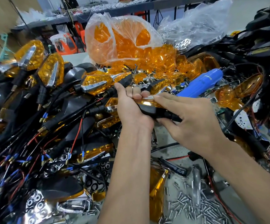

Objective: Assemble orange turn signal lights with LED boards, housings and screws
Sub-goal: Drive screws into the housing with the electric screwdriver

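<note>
A turn signal light (148,106) with an orange lens, a chrome strip and a black housing sits between my two hands at the centre. My left hand (129,102) grips it from the left, fingers curled over its far edge. My right hand (189,113) holds it from the right, fingers laid along the chrome strip on top and thumb under the black stem. A blue electric screwdriver (200,83) lies just behind my right hand. Loose screws (194,206) are scattered on the table at the lower right.
Finished signal lights with black wires (50,75) are heaped on the left. A clear bag of orange lenses (123,41) stands behind, with loose lenses spilling out. White LED boards (242,120) and black housings (260,46) crowd the right side. Chrome reflectors (37,206) lie at the lower left.
</note>
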